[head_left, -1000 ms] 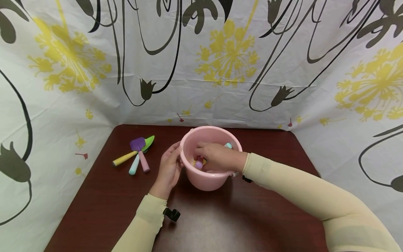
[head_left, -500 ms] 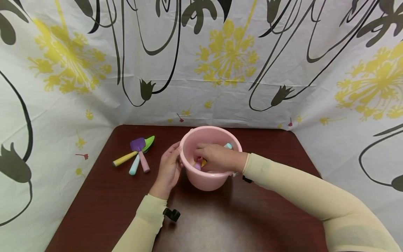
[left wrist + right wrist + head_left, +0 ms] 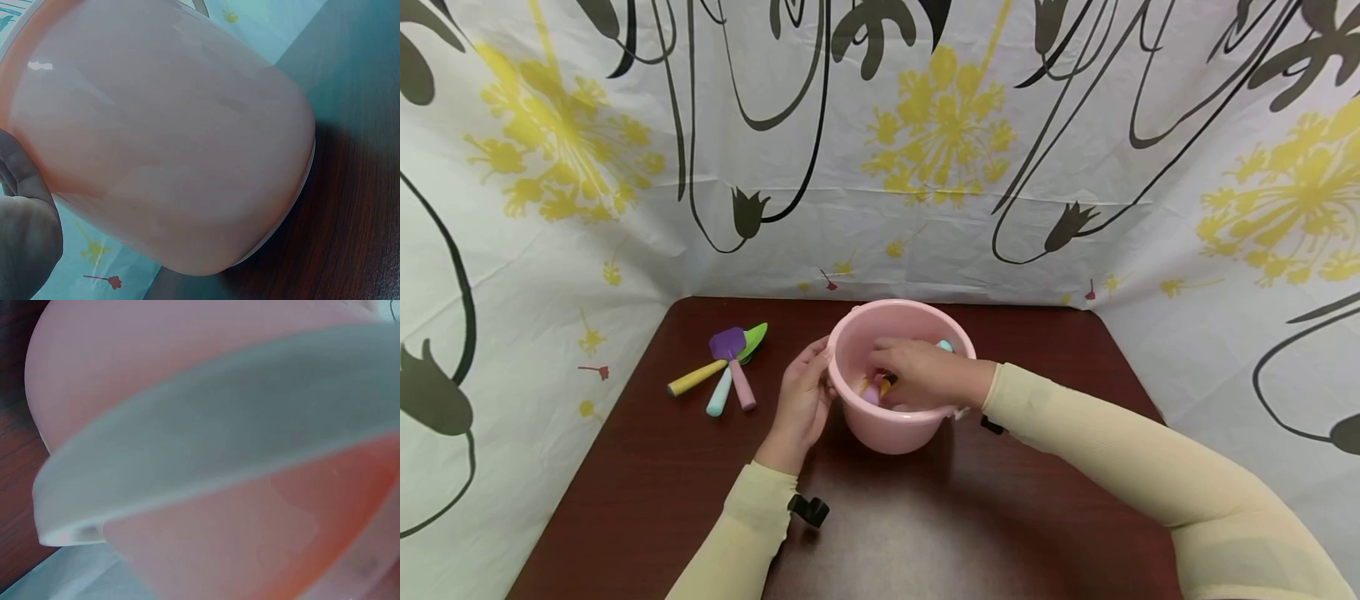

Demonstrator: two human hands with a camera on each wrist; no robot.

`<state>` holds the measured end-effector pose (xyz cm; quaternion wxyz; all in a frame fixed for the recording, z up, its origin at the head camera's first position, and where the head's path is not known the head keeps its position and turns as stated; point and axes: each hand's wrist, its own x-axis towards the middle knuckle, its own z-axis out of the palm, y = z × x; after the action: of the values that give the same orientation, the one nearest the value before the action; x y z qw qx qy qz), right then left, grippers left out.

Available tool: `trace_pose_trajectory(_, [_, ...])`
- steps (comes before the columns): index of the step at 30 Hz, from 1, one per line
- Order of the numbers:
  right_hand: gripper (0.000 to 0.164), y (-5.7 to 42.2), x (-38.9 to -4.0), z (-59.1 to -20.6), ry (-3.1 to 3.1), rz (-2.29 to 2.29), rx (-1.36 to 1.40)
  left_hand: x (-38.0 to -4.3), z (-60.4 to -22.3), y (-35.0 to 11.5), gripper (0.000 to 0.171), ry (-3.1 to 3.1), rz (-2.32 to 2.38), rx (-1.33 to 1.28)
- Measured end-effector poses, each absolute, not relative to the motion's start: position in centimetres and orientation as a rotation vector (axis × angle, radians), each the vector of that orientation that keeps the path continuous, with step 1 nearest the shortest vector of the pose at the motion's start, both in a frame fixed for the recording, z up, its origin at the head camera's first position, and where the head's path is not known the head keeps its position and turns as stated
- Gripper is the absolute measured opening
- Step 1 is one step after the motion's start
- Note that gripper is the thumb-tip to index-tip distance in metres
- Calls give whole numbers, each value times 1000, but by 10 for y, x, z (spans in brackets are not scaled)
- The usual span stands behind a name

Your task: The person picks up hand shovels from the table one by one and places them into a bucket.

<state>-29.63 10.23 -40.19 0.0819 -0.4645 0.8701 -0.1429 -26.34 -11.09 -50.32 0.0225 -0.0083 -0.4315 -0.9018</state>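
A pink bucket stands upright on the dark table. My left hand grips its rim from the left; part of that hand also shows beside the bucket wall in the left wrist view. My right hand reaches down inside the bucket, fingers bent, and its fingertips are hidden. Just by them lie a light purple piece and a yellow-orange piece, kinds unclear. Behind the hand a light blue rounded end peeks out. The right wrist view shows the bucket's pale handle close up.
Several toy garden tools lie crossed at the table's left: a purple shovel head, a green blade, and yellow, light blue and pink handles. A flower-patterned curtain surrounds the dark red-brown table.
Inside the bucket the light purple piece has shifted and turned slightly near my right fingers. My right hand has moved only a little; the left hand stays on the rim.
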Motion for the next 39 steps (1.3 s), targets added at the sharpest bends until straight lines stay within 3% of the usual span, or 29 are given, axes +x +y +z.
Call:
trace_pose_trajectory(8, [30,120,-304,-389,2655,-528,-1411,-263,-502,-111,34,-1335,-2783,-34])
trace_pose_trajectory(15, [26,148,-305,-379,2658,-863,-1226,-262,-502,-111,34,-1336,-2784,-26])
trace_pose_trajectory(24, [10,189,-302,-387,2836,-1155,-1032,-262,-502,-111,37,-1366,-2782,-18])
trace_pose_trajectory(33, [33,214,-290,-410,2930,-1409,-430,-263,-502,-110,36,-1351,-2787,-23])
trace_pose_trajectory(39, [46,219,-284,-425,2784,-1593,-252,-263,-502,-111,35,-1346,-2792,-14])
